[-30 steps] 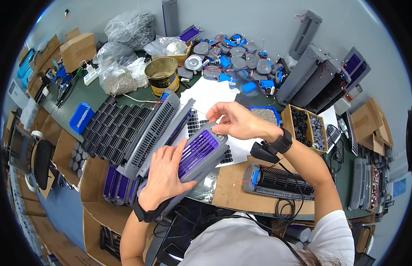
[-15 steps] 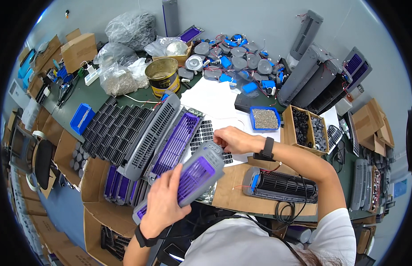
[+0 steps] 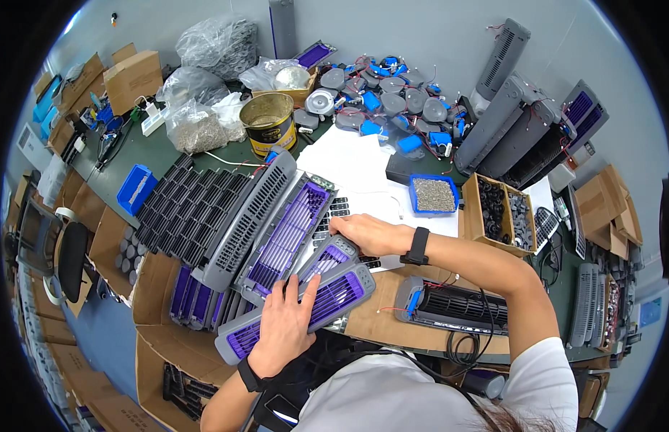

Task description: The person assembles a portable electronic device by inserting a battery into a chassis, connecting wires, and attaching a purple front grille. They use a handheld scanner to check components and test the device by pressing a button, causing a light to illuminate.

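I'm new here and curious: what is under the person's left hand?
The left hand lies over a long grey plastic panel with purple slats; both panel ends show. The slats directly beneath the hand are covered and cannot be seen.

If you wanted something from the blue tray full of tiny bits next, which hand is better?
Probably the right hand. It's nearer that blue tray, while the left hand is farther away and holds the front purple-slatted panel. I can't tell whether the right one holds anything.
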`<state>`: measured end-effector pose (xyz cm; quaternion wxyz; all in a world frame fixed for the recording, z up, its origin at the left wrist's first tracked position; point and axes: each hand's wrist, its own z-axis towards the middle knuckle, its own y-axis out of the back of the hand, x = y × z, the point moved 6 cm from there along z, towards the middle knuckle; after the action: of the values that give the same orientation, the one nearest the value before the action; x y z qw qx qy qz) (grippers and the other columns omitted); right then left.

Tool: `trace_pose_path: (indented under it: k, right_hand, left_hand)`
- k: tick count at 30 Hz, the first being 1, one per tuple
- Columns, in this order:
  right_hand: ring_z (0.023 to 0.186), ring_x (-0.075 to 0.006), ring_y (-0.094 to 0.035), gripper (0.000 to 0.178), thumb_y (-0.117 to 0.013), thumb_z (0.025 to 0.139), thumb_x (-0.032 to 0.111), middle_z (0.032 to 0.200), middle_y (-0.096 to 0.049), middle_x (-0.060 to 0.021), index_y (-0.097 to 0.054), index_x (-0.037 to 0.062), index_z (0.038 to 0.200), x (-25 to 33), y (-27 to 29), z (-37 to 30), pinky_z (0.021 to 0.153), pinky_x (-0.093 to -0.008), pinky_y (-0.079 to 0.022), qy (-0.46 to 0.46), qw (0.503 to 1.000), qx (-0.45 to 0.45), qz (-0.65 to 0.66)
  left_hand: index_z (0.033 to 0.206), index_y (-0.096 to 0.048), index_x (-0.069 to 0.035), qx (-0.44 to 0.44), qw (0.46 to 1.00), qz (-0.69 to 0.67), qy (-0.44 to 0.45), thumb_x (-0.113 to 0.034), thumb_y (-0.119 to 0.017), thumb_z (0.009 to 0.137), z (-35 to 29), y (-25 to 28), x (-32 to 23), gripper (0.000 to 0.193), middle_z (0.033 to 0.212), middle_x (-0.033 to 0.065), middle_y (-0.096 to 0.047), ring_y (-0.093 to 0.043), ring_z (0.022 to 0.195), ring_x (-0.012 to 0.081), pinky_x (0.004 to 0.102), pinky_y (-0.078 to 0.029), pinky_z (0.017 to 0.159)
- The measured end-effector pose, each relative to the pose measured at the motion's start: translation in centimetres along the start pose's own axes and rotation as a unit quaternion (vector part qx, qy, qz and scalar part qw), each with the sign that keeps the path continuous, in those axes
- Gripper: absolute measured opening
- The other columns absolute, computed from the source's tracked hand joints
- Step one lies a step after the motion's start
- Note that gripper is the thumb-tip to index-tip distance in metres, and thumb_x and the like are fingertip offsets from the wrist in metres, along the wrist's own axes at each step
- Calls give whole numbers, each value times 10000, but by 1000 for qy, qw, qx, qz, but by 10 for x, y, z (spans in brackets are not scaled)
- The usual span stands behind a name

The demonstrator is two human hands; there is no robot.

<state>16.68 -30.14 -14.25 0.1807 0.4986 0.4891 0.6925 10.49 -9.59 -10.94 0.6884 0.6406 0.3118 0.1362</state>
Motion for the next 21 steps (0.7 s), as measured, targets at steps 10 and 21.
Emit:
trace_pose_path:
  k: [10,21]
  right_hand:
    - [683,-206,-648,520,-626,753,-95,748,-649,-102,-483,5,1243,6,45,-27,622,-340,-518,-89,983,-12,158]
    - [781,-89,-565,516,-648,792,-133,877,-615,-17,-508,24,1263,42,36,-41,734,-240,-496,-61,926,-21,372]
  left_hand:
    - [1454,-381,-100,-11,1000,-10,16,-136,-869,463,3,1,1,1106,1318,266,-493,-474,1167,446,500,-444,994]
    - [1423,-417,-44,-4,995,-94,20,-130,-803,480,9,3,7,1022,1294,289,-504,-440,1146,488,514,-396,1025]
